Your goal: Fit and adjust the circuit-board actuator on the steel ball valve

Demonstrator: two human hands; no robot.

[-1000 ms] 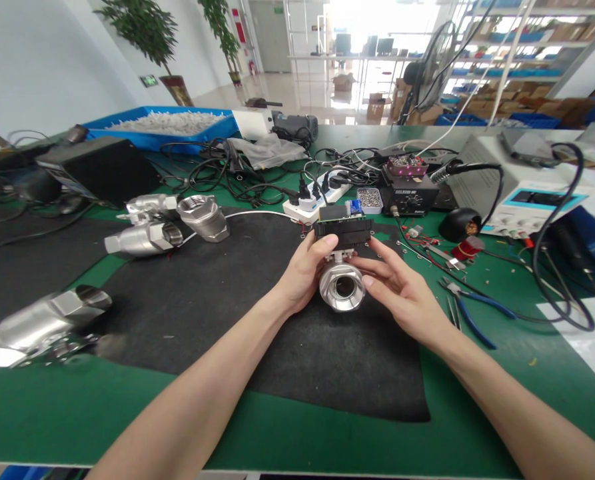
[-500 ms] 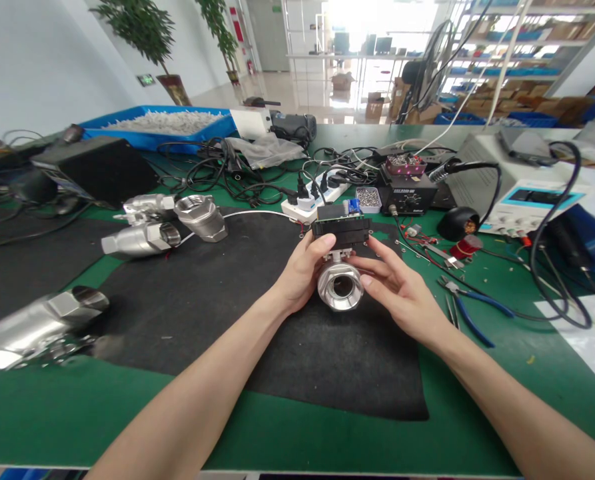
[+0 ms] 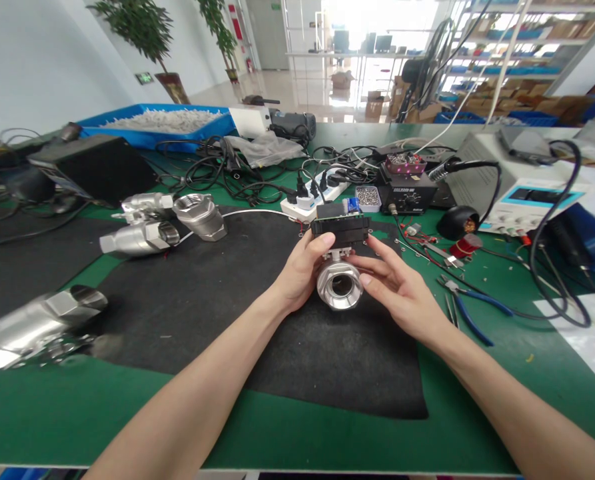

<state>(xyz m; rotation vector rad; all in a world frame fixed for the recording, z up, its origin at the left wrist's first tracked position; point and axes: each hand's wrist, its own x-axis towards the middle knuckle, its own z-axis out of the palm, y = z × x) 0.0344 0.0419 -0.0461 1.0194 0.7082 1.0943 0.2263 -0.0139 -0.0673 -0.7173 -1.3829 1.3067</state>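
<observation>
A steel valve body (image 3: 339,287) with a round threaded opening facing me sits on the black mat (image 3: 227,293). On top of it sits a black actuator box (image 3: 340,229) with a circuit board and blue part showing. My left hand (image 3: 300,273) grips the valve's left side, thumb up against the black box. Fingers of my right hand (image 3: 398,291) wrap the valve's right side.
Several other steel valve bodies (image 3: 200,217) lie at the left. Blue-handled pliers (image 3: 470,307) and tweezers lie right of my hands. A soldering station (image 3: 407,190), a power strip (image 3: 312,200), cables, a bench supply (image 3: 527,193) and a blue tray (image 3: 152,127) stand behind.
The view has shifted slightly; both hands and the valve stay almost still in the same grip.
</observation>
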